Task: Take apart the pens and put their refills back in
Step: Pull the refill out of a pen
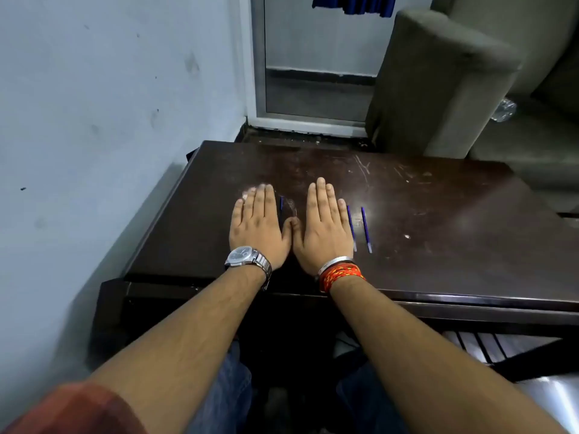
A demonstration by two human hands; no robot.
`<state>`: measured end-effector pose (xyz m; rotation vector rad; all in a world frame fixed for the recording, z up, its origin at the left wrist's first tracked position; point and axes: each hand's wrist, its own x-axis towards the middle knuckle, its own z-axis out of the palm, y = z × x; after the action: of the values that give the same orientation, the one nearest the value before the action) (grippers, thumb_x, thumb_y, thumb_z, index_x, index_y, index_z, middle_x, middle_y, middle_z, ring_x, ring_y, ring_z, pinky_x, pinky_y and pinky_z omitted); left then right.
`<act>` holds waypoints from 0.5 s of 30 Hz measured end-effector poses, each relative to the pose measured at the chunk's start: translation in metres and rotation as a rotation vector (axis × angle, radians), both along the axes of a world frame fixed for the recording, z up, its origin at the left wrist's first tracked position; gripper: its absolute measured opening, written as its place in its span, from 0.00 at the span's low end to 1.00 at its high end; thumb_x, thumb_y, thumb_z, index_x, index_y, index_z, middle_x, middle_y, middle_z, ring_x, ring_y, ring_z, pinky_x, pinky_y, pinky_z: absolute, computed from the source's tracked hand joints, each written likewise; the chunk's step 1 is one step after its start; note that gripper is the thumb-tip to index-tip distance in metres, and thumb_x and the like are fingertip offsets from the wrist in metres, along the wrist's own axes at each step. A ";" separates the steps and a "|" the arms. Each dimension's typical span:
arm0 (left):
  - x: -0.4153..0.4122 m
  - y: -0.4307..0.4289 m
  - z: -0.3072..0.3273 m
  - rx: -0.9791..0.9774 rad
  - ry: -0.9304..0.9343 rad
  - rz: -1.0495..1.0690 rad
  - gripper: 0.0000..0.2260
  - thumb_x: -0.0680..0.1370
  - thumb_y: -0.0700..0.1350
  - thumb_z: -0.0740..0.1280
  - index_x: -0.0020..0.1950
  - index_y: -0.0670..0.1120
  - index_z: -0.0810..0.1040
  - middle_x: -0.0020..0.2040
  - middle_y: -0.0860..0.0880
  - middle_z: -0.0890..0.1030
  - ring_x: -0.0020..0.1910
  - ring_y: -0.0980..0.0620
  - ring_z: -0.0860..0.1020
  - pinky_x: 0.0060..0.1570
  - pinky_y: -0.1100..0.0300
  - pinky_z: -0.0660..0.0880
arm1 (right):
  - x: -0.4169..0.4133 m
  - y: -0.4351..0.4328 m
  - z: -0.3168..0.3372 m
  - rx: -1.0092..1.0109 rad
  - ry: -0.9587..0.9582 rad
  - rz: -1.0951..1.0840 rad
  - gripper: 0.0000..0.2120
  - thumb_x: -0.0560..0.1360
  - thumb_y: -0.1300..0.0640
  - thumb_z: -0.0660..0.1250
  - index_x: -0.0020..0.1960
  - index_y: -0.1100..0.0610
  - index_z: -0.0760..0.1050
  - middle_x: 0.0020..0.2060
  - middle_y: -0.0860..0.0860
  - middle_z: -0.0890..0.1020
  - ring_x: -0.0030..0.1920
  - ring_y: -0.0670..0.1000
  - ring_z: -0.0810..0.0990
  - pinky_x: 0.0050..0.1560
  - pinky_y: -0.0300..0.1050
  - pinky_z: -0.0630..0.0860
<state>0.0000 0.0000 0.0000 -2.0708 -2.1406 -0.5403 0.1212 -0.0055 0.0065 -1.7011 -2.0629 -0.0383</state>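
Pens first: a blue pen (351, 228) lies on the dark table (438, 214) just beside the outer edge of the right hand (326, 233). A second blue pen (366, 230) lies a little farther right, roughly parallel to the first and not touching it. Both point away from the person, with their pale tips toward the near edge.

Between the two hands I can see a short blue piece (282, 205) next to the left hand (257, 227), by its index finger. I cannot tell whether it is a pen or a refill, since most of it is hidden. Beside it is something clear and curved (293, 208), too faint for me to name.

Both hands rest flat on the table, palms down, with the fingers straight and held close together. Neither grips anything. The thumbs meet at their tips in the gap between the hands.

The left wrist carries a metal watch (242, 256). The right wrist wears a silver bangle (333, 264) and a red and yellow thread (341, 275).

A pale wall (94, 89) runs along the left side of the table, and a grey sofa arm (438, 79) stands beyond its far right corner.
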 end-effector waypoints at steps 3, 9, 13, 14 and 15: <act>0.002 0.004 -0.015 0.031 0.048 0.040 0.27 0.78 0.58 0.54 0.72 0.43 0.64 0.69 0.43 0.71 0.67 0.43 0.69 0.68 0.50 0.62 | -0.004 0.009 -0.013 -0.008 0.008 -0.029 0.32 0.80 0.51 0.55 0.80 0.59 0.48 0.80 0.54 0.49 0.80 0.52 0.46 0.77 0.48 0.39; 0.004 0.021 -0.016 -0.003 0.178 0.114 0.13 0.78 0.55 0.58 0.52 0.46 0.74 0.53 0.46 0.75 0.50 0.44 0.71 0.50 0.50 0.65 | -0.012 0.029 -0.023 0.012 0.002 -0.059 0.31 0.78 0.52 0.57 0.78 0.60 0.57 0.80 0.55 0.54 0.80 0.53 0.51 0.77 0.49 0.39; 0.010 0.031 -0.015 -0.054 0.105 0.143 0.11 0.77 0.53 0.61 0.47 0.47 0.77 0.53 0.47 0.75 0.53 0.44 0.69 0.50 0.51 0.62 | -0.009 0.039 -0.022 -0.032 0.022 -0.085 0.29 0.79 0.50 0.56 0.78 0.60 0.58 0.80 0.54 0.55 0.80 0.52 0.50 0.77 0.50 0.40; 0.010 0.032 -0.015 -0.066 0.076 0.157 0.10 0.78 0.52 0.61 0.47 0.47 0.77 0.54 0.47 0.75 0.53 0.45 0.69 0.51 0.51 0.62 | -0.008 0.041 -0.021 -0.038 0.027 -0.083 0.29 0.80 0.49 0.56 0.78 0.59 0.58 0.80 0.54 0.54 0.80 0.52 0.50 0.77 0.50 0.40; 0.010 0.033 -0.016 -0.074 0.052 0.172 0.09 0.78 0.51 0.61 0.48 0.47 0.77 0.54 0.47 0.75 0.54 0.45 0.69 0.51 0.51 0.62 | -0.008 0.042 -0.021 -0.042 0.033 -0.079 0.29 0.80 0.49 0.56 0.78 0.59 0.57 0.80 0.53 0.54 0.80 0.52 0.50 0.77 0.50 0.41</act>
<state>0.0105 0.0327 -0.0157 -1.8888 -2.3117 -0.3885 0.1133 0.0362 -0.0141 -1.7961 -1.9850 0.0083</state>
